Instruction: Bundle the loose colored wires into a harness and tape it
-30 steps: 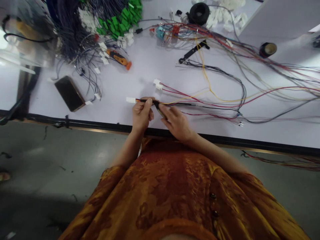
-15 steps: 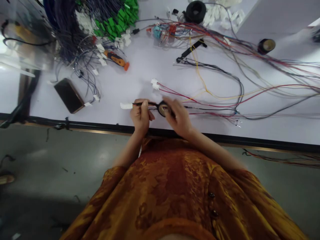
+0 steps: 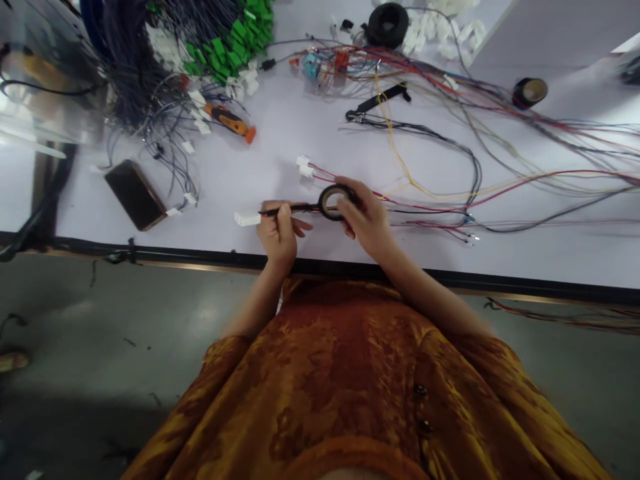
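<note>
My left hand (image 3: pixel 279 230) pinches a thin wire bundle close to a white connector (image 3: pixel 246 219), which sticks out past the fingers on the left. Black tape runs along the wires from that pinch to a roll of black tape (image 3: pixel 321 200). Thumb and fingers of my right hand (image 3: pixel 367 217) are closed on the roll's right side. Red and black wires run out to the right from behind my right hand. Just above, a second white connector (image 3: pixel 305 167) with red wires lies on the table.
A phone (image 3: pixel 135 195) lies at left, below an orange-and-black cutter (image 3: pixel 230 123). Behind are bundled wires with green connectors (image 3: pixel 230 53). Another tape roll (image 3: pixel 530 92), a black ring-shaped roll (image 3: pixel 387 25) and long loose wires (image 3: pixel 480 83) spread across the right. The table's dark edge (image 3: pixel 210 255) runs in front.
The tape roll has turned to face up and shifted slightly up and right with my right hand. My left hand keeps its pinch on the wires.
</note>
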`<state>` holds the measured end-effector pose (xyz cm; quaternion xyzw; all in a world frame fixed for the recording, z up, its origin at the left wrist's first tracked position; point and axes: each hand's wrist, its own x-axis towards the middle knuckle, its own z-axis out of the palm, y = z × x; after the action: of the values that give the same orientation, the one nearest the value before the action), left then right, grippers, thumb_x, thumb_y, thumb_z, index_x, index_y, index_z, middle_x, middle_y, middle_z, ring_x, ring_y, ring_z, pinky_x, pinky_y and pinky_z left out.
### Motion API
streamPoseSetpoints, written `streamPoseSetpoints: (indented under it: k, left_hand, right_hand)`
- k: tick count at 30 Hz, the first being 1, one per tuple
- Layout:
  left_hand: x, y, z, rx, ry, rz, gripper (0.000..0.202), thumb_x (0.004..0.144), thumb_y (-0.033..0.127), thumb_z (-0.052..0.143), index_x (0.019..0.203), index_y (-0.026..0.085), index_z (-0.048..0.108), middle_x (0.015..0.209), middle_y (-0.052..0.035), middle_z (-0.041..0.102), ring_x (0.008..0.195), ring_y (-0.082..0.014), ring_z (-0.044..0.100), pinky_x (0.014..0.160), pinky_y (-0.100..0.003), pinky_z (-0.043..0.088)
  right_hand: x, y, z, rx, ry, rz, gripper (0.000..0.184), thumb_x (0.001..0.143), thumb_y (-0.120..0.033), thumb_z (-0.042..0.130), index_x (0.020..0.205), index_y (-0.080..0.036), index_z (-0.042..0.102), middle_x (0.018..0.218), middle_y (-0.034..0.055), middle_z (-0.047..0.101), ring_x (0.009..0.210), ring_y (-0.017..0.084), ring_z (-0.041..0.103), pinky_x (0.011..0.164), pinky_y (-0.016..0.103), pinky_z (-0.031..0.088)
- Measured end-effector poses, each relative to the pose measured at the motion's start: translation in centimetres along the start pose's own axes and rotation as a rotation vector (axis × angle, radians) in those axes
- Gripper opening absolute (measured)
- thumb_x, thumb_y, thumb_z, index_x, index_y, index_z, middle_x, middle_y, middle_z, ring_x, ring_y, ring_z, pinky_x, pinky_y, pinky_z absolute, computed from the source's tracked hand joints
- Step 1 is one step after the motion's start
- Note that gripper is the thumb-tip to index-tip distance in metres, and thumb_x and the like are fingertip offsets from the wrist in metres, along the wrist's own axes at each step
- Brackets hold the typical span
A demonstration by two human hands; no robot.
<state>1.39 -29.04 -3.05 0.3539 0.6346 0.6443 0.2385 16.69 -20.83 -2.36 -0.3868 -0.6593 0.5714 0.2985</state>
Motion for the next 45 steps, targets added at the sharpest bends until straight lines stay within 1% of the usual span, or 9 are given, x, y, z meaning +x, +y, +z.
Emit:
streamPoseSetpoints:
  k: [5,11,16,20,23,29,37,41,45]
  left_hand:
    - [0.8,0.5,0.3,-0.063,-0.047,-0.097,0.036,0.100,0.057,0.047,0.099,0.022,0.055,0.081,-0.0007,0.073,0.050,-0.0078,0.065,0.045,-0.017,0.050]
    - [-0.2,2.1,-1.3,0.229,-0.399,0.329,0.022,0.098,0.041,0.059,0.094,0.021,0.065,0.098,-0.0059,0.076,0.098,-0.0172,0.075,0.090,-0.032,0.062]
    - [-0.1,0.2,-1.5,0.002,-0.063,0.048,0.031,0.100,0.049,0.052,0.094,0.020,0.060,0.085,-0.0031,0.075,0.076,-0.0148,0.076,0.063,-0.025,0.062]
    - [1.4,-1.2,-0.2,-0.124,-0.346,-0.088,0.040,0.084,0.053,0.075,0.106,0.022,0.064,0.106,-0.0069,0.076,0.076,-0.0148,0.076,0.057,-0.022,0.060]
    - [2.0,-1.1,1.5,-0.097,-0.475,-0.110,0.041,0.083,0.056,0.074,0.099,0.019,0.070,0.104,-0.0090,0.076,0.062,-0.0103,0.071,0.047,-0.018,0.052]
    - [1.4,0.9,3.3,-0.053,-0.190,-0.203,0.040,0.094,0.057,0.059,0.093,0.018,0.069,0.091,-0.0057,0.078,0.042,-0.0054,0.058,0.035,-0.017,0.042]
    - [-0.2,2.7,2.2,0.225,-0.474,0.434,0.015,0.096,0.034,0.063,0.091,0.023,0.073,0.108,-0.0067,0.076,0.101,-0.0189,0.073,0.091,-0.037,0.061]
    - [0.4,0.9,2.8,0.059,-0.125,0.113,0.033,0.099,0.052,0.054,0.094,0.021,0.066,0.097,-0.0059,0.077,0.058,-0.0097,0.067,0.048,-0.022,0.052]
    - [0.9,0.9,3.2,-0.075,-0.121,-0.162,0.039,0.098,0.059,0.049,0.097,0.023,0.062,0.086,-0.0022,0.077,0.043,-0.0066,0.058,0.039,-0.019,0.045]
  right_hand:
    - [-4.1,-0.4,-0.7,-0.373,-0.101,-0.332,0.016,0.098,-0.031,0.051,0.102,-0.022,0.065,0.109,0.0100,0.063,0.086,0.017,0.060,0.079,0.034,0.054]
    - [3.3,-1.9,-0.5,0.035,-0.117,0.210,0.025,0.087,-0.030,0.070,0.105,-0.020,0.057,0.077,-0.0024,0.058,0.054,0.006,0.044,0.046,0.018,0.037]
    - [4.4,-0.8,-2.2,0.441,-0.021,0.432,0.019,0.088,-0.030,0.064,0.104,-0.021,0.061,0.067,-0.0074,0.048,0.040,0.002,0.024,0.036,0.018,0.017]
    - [2.7,0.1,-3.9,0.473,0.040,0.435,0.022,0.087,-0.032,0.064,0.105,-0.020,0.064,0.071,-0.0058,0.052,0.040,0.001,0.022,0.035,0.019,0.015]
    - [1.0,0.2,-4.1,0.369,0.041,0.351,0.027,0.091,-0.037,0.059,0.112,-0.020,0.063,0.075,-0.0031,0.056,0.043,0.004,0.032,0.036,0.019,0.023]
    - [-4.2,-0.2,-2.9,-0.285,-0.080,-0.179,0.030,0.094,-0.032,0.056,0.121,-0.023,0.065,0.112,0.0106,0.065,0.096,0.021,0.063,0.084,0.036,0.056]
    - [2.1,0.8,-3.0,0.002,0.068,0.078,0.023,0.096,-0.040,0.056,0.111,-0.023,0.058,0.076,-0.0013,0.054,0.056,0.010,0.046,0.049,0.022,0.045]
    - [-0.7,1.1,-2.5,-0.131,0.040,-0.069,0.031,0.101,-0.036,0.045,0.128,-0.026,0.057,0.082,0.0013,0.055,0.065,0.013,0.054,0.060,0.028,0.053]
    - [-4.1,0.4,-2.5,-0.383,-0.027,-0.295,0.023,0.097,-0.031,0.052,0.115,-0.025,0.065,0.105,0.0083,0.060,0.087,0.019,0.059,0.081,0.037,0.056]
